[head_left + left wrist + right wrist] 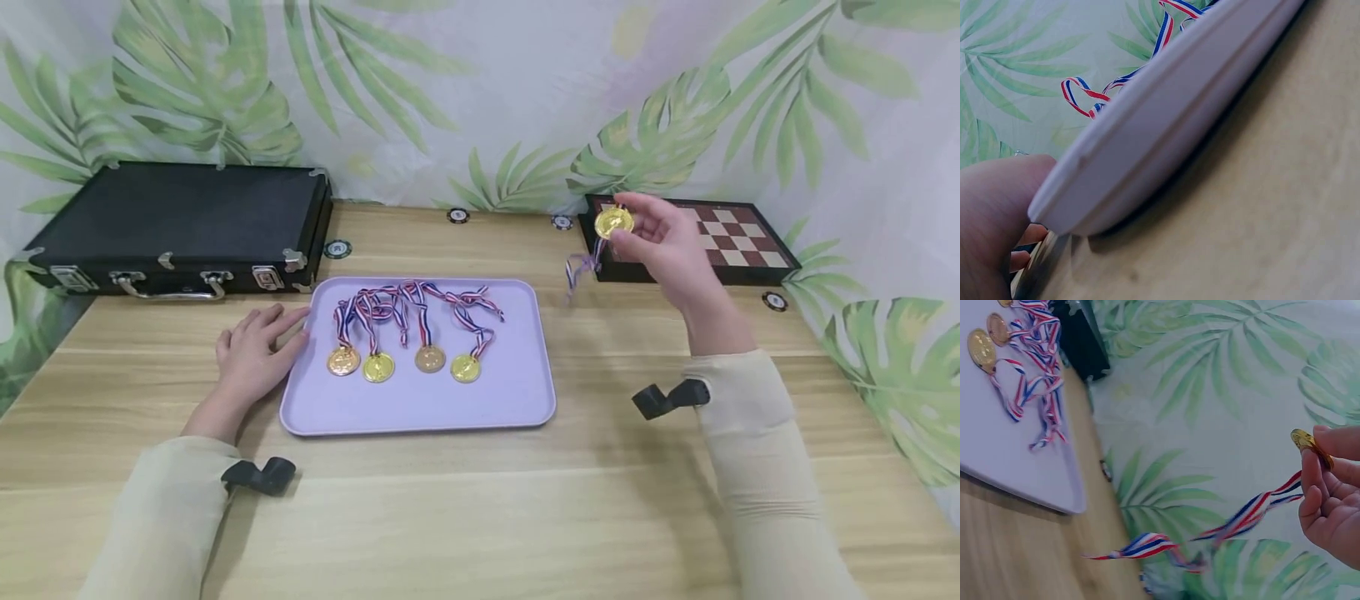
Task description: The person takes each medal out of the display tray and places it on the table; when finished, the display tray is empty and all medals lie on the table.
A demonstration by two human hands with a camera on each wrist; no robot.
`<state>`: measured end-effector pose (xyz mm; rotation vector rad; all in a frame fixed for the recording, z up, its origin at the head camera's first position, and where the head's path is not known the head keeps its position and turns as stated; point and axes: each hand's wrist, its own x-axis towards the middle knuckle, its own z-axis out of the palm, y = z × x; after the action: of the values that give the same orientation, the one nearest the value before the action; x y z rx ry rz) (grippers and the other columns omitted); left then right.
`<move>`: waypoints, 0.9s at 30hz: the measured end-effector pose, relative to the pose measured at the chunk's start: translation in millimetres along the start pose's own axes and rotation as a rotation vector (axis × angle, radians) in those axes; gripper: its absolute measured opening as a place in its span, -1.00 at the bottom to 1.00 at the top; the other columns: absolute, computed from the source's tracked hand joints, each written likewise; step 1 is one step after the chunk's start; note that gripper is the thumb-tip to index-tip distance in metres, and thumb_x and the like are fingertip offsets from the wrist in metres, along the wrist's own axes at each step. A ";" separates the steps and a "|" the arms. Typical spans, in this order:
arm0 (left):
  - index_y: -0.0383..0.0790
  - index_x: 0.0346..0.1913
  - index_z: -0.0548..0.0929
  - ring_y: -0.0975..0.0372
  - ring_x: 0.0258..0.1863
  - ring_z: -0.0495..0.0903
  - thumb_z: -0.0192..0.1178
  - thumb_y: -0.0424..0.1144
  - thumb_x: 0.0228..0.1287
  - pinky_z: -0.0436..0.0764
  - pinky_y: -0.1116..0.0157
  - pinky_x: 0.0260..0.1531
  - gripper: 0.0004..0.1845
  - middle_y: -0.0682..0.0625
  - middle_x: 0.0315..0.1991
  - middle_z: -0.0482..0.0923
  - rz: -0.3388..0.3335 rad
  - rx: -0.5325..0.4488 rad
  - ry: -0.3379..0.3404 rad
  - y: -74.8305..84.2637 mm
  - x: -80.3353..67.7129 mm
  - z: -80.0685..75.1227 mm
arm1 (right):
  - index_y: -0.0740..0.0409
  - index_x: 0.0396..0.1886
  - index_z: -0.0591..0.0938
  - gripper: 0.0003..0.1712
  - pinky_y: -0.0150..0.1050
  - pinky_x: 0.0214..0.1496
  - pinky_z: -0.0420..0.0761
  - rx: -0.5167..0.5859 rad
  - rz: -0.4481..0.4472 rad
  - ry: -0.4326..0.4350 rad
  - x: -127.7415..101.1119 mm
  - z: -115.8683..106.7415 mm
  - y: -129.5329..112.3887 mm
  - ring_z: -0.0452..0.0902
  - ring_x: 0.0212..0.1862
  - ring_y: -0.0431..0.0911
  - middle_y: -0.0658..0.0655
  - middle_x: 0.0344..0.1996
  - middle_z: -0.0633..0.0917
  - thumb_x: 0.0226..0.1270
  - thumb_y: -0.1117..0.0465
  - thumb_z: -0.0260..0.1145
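My right hand is raised above the table's right side and pinches a gold medal by its disc. Its red, white and blue ribbon trails down to the left; the right wrist view shows the disc at my fingertips and the ribbon hanging in the air. A lilac tray in the middle holds several gold medals with tangled ribbons. My left hand lies flat on the table and touches the tray's left edge.
A black case with metal latches lies at the back left. A chessboard sits at the back right, behind my right hand. A few poker chips lie along the back of the wooden table. A leaf-patterned cloth hangs behind.
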<state>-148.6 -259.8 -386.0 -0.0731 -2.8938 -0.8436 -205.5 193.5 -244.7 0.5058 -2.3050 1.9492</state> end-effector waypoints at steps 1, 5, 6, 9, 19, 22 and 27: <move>-0.19 0.17 0.34 -0.22 0.19 -0.14 -0.14 0.00 0.25 -0.36 -0.19 0.01 -0.51 -0.36 0.20 0.07 0.000 -0.001 0.001 0.0 -0.6 0.4 | 0.29 0.05 0.42 -0.48 -0.44 -0.38 0.49 -0.025 0.013 -0.004 0.8 1.5 7.7 0.44 -0.43 -0.17 0.13 -0.46 0.51 0.01 0.48 0.25; -0.18 0.17 0.33 -0.22 0.19 -0.14 -0.13 -0.01 0.25 -0.36 -0.19 0.01 -0.51 -0.35 0.20 0.07 -0.003 -0.003 0.005 1.2 -0.7 1.4 | 0.28 0.09 0.38 -0.44 -0.41 -0.33 0.47 -0.190 0.100 -0.080 -10.7 10.0 40.5 0.41 -0.36 -0.14 0.16 -0.39 0.48 0.01 0.48 0.23; -0.18 0.17 0.33 -0.22 0.20 -0.15 -0.14 -0.01 0.25 -0.37 -0.19 0.01 -0.51 -0.35 0.20 0.07 -0.003 -0.004 0.004 1.3 -0.1 1.4 | 0.27 0.10 0.37 -0.44 -0.39 -0.31 0.47 -0.215 0.130 -0.110 -15.9 11.9 48.9 0.41 -0.34 -0.13 0.17 -0.36 0.48 0.02 0.47 0.22; -0.17 0.18 0.32 -0.21 0.20 -0.17 -0.14 0.00 0.25 -0.38 -0.19 0.01 -0.50 -0.35 0.21 0.05 -0.004 -0.003 -0.002 1.4 1.7 1.3 | 0.29 0.11 0.35 -0.45 -0.36 -0.29 0.48 -0.257 0.210 -0.201 -32.8 16.4 71.4 0.41 -0.31 -0.07 0.22 -0.33 0.49 0.05 0.44 0.21; -0.17 0.18 0.32 -0.21 0.20 -0.17 -0.15 0.01 0.25 -0.38 -0.18 0.01 -0.50 -0.35 0.21 0.05 -0.010 0.004 -0.007 -0.2 1.6 1.0 | 0.40 0.05 0.38 -0.45 -0.41 -0.51 0.41 -0.304 0.217 -0.370 -61.6 26.2 105.3 0.39 -0.48 -0.12 0.16 -0.48 0.53 -0.01 0.46 0.26; -0.17 0.18 0.32 -0.21 0.20 -0.17 -0.16 0.01 0.25 -0.38 -0.18 0.01 -0.50 -0.35 0.21 0.05 -0.008 0.009 -0.010 0.2 1.6 0.4 | 0.44 0.02 0.39 -0.48 -0.39 -0.53 0.37 -0.381 0.166 -0.406 -64.7 30.4 96.6 0.34 -0.51 -0.10 0.12 -0.54 0.49 -0.02 0.48 0.26; -0.18 0.16 0.34 -0.22 0.19 -0.13 -0.15 0.00 0.25 -0.34 -0.19 0.01 -0.51 -0.35 0.20 0.07 -0.001 0.010 0.002 0.2 -0.1 0.1 | 0.42 0.01 0.41 -0.49 -0.37 -0.58 0.29 -0.488 0.100 -0.439 -64.8 27.8 102.3 0.27 -0.57 -0.14 0.06 -0.61 0.42 0.00 0.42 0.28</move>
<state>-148.5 -259.6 -385.9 -0.0694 -2.8958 -0.8294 -170.9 193.2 -364.1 0.8376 -2.9907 1.3170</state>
